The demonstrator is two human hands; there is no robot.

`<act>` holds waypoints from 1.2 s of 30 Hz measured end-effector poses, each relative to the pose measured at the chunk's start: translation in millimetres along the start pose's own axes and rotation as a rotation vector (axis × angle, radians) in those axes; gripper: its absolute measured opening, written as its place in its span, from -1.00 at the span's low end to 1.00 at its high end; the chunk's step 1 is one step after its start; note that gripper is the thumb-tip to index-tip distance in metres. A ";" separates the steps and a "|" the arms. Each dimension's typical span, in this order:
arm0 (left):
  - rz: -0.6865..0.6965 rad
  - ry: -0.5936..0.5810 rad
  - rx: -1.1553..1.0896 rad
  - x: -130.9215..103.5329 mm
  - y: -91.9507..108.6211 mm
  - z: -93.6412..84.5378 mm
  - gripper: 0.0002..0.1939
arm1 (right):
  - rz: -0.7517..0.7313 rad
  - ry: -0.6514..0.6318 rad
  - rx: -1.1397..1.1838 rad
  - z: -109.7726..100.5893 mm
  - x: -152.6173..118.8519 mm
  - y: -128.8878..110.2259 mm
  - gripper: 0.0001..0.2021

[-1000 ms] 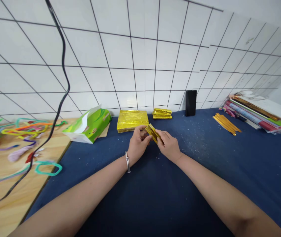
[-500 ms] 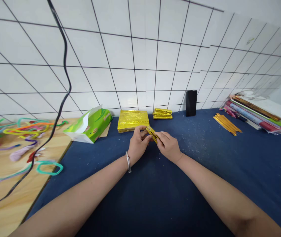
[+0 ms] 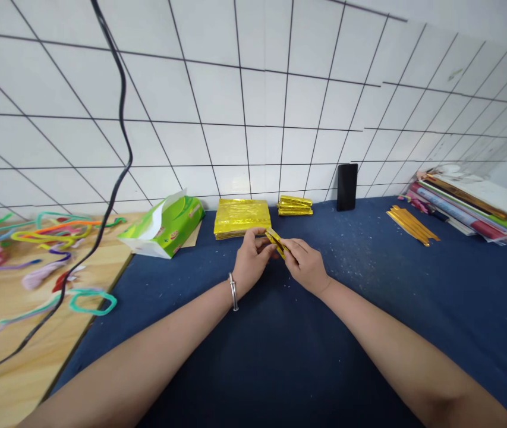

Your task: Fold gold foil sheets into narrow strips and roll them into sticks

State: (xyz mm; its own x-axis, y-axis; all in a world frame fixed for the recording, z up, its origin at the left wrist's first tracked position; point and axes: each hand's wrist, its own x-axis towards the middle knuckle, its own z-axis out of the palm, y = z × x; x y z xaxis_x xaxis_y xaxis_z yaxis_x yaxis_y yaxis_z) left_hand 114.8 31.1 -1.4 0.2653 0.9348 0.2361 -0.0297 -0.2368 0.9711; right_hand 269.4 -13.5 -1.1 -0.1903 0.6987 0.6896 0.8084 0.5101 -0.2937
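Observation:
Between my two hands is a small folded strip of shiny gold foil paper (image 3: 275, 239), held just above the dark blue cloth. My left hand (image 3: 252, 259) pinches its left side with thumb and fingers; a silver bangle circles that wrist. My right hand (image 3: 305, 265) is closed on the right end, its fingers covering part of the strip. Right behind my left hand lies a stack of flat gold foil sheets (image 3: 241, 217). A smaller pile of folded gold strips (image 3: 295, 205) sits beside that stack, near the wall.
A green tissue pack (image 3: 168, 223) lies at left, by a wooden board (image 3: 115, 249) with colourful pipe cleaners. A black cable (image 3: 122, 113) hangs across the left. A black phone (image 3: 346, 187) leans on the tiled wall. Orange-gold strips (image 3: 411, 224) and stacked books (image 3: 471, 202) lie right.
The gold strip has turned slightly between my fingers, showing more of its folded edge. The whole view has shifted a little; both hands keep their grip.

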 end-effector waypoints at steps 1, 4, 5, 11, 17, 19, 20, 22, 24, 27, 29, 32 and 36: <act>-0.007 -0.001 0.005 0.0 -0.1 -0.1 -0.62 | 0.003 0.000 0.003 0.1 0.0 -0.1 -0.66; -0.021 -0.006 0.012 0.1 -0.2 -0.6 -0.62 | 0.009 -0.002 0.004 0.3 0.1 -0.3 -0.66; -0.023 -0.006 0.011 0.2 -0.2 -0.7 -0.62 | 0.009 -0.004 0.002 0.3 0.3 -0.5 -0.66; -0.022 -0.001 0.029 1.6 -1.1 -2.1 -0.62 | -0.010 -0.025 -0.007 -1.9 1.7 -2.4 -0.66; -0.018 0.007 0.040 1.7 0.2 -3.3 -0.61 | -0.020 -0.039 -0.019 -1.8 1.2 -1.4 -0.65; -0.028 0.021 0.019 1.2 1.8 -3.1 -0.60 | -0.019 -0.039 -0.021 -1.0 0.9 -0.4 -0.65; -0.033 0.026 0.006 0.9 2.5 -2.9 -0.60 | -0.018 -0.039 -0.020 -0.6 0.8 0.1 -0.65; -0.040 0.028 -0.019 0.6 3.6 -2.5 -0.60 | -0.016 -0.038 -0.017 -0.1 0.7 0.6 -0.65; -0.039 0.028 -0.037 0.4 4.2 -2.1 -0.60 | -0.012 -0.038 -0.015 -0.1 0.7 0.5 -0.65; -0.032 0.024 -0.053 0.5 4.3 -1.6 -0.61 | -0.007 -0.033 -0.010 -0.5 0.8 -0.1 -0.65; -0.031 0.023 -0.063 0.6 4.4 -1.6 -0.61 | -0.006 -0.025 -0.007 -0.9 0.9 -0.3 -0.65; -0.027 0.016 -0.070 0.9 4.7 -2.3 -0.62 | -0.004 -0.023 -0.004 -1.3 0.9 -0.3 -0.65; -0.013 -0.005 -0.061 1.3 4.8 -3.5 -0.69 | -0.001 -0.025 0.000 -1.0 0.6 -0.3 -0.65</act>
State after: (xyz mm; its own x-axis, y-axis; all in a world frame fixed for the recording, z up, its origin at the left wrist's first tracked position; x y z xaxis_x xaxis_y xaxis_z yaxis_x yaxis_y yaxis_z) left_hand 111.6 32.0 3.7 0.2709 0.9363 0.2236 -0.0853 -0.2080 0.9744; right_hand 269.6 -13.7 0.1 -0.2052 0.7107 0.6729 0.8082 0.5108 -0.2931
